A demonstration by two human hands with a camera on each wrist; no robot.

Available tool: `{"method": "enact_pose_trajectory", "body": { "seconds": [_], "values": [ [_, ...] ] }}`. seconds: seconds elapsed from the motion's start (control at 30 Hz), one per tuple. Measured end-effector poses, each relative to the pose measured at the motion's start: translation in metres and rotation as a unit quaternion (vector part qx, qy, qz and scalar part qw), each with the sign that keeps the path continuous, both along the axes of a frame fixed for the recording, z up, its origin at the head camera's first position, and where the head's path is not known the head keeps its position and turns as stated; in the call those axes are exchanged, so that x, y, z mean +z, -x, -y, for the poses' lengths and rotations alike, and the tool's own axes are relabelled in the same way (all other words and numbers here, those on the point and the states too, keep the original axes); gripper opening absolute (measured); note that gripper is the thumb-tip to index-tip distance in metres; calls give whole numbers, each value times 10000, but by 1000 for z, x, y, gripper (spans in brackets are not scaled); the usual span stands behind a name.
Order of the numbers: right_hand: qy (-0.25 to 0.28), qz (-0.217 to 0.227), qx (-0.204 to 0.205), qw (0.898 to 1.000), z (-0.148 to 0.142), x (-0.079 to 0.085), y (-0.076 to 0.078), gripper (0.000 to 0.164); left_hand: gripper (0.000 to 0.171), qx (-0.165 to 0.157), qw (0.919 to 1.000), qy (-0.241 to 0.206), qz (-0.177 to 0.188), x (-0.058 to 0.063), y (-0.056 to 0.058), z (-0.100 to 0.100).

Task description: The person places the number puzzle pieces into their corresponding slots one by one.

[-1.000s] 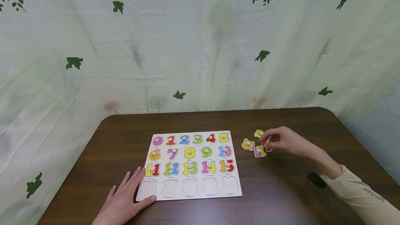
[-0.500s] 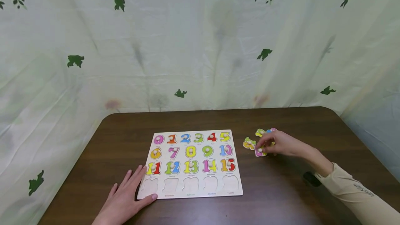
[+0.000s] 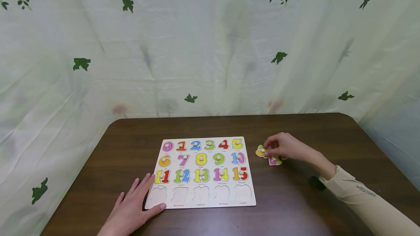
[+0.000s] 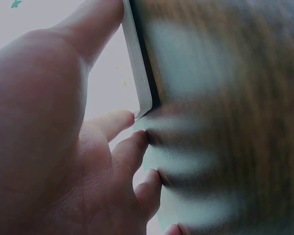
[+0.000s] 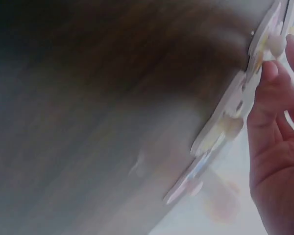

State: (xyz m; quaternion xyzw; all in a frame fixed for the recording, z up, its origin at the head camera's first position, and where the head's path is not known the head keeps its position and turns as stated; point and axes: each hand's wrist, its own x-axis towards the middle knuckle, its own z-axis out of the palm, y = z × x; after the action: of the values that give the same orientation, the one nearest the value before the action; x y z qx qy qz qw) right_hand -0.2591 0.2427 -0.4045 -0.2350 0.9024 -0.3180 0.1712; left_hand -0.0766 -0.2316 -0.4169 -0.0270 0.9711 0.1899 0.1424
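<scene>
A white number puzzle board [image 3: 200, 207] lies on the brown table. Along its lower left corner rests my left hand [image 3: 132, 205], fingers spread, thumb on the front edge; the left wrist view shows the board's corner [image 4: 143, 93] between thumb and fingers. To the right of the board, my right hand [image 3: 288, 146] is over the loose number pieces, thumb and forefinger bent. In the right wrist view those fingertips are right at the pale knob [image 5: 277, 45] of one piece, with a gap between them. An orange-and-green piece [image 3: 260, 153] and a purple-and-yellow piece [image 3: 273, 162] show; others are hidden behind the hand.
Knobbed numbers from 0 to 15 fill the board's upper three rows, such as the red 4 [image 3: 224, 144]. Its bottom row has bare recesses [image 3: 201, 193]. Behind the brown table [image 3: 203, 223] hangs a pale curtain [image 3: 210, 46] with leaf prints.
My right hand has moved left across the loose pieces, past the purple-and-yellow one toward the orange-and-green one. The left hand stays at the board's corner.
</scene>
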Motion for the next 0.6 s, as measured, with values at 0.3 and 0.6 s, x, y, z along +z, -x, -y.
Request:
{"method": "enact_pose_trajectory", "body": {
  "seconds": [0.3,0.6],
  "values": [
    [-596,-665,3,9960,14,1,0,8,114,22,10000,-55,-15,2,-2,-2],
    [301,-778,162,9964,21,10,-25,11,113,9,10000,-55,-78,3,-2,-1]
  ]
}}
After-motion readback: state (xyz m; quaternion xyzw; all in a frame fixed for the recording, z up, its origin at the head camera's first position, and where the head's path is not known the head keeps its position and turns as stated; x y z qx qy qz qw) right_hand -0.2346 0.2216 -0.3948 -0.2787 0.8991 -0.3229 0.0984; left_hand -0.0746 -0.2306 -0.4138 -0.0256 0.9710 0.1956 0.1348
